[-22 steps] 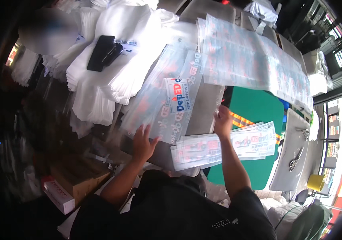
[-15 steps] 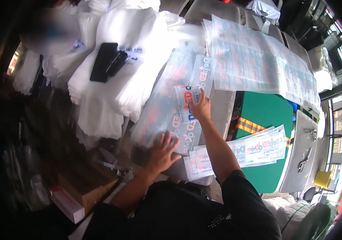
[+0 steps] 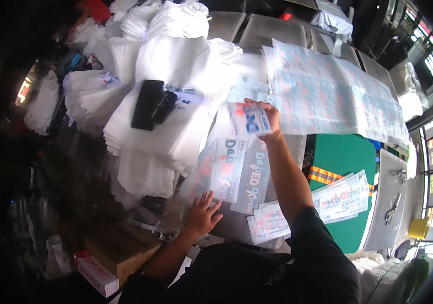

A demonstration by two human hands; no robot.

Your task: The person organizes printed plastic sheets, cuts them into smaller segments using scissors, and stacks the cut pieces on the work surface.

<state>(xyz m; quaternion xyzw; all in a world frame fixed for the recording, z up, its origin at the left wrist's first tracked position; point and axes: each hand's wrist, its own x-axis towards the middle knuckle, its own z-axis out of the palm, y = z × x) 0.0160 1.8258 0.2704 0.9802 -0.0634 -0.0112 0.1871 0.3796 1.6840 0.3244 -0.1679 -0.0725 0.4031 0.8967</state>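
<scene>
My right hand [image 3: 272,120] is closed on the edge of a printed plastic sheet [image 3: 250,121] with red and blue lettering. That sheet is lifted and curled over the pile. Below it lie a whitish printed strip [image 3: 225,169] and a greyer translucent strip [image 3: 253,175]. My left hand [image 3: 202,217] is spread flat, fingers apart, at the lower end of the strips. Right of my body a fan of cut printed strips [image 3: 343,198] rests partly on a green board [image 3: 345,152], passing behind my right forearm.
Stacks of white fabric [image 3: 140,137] fill the left, with a black phone-like case [image 3: 145,104] on top. Large printed sheets [image 3: 338,91] cover the far right. Scissors [image 3: 392,210] lie on a grey chair at right. A cardboard box [image 3: 120,251] stands at lower left.
My right hand has lifted the printed sheet up and away from the pile, baring the strip beneath. My left hand stays near the strips' lower end. The whole view has shifted slightly.
</scene>
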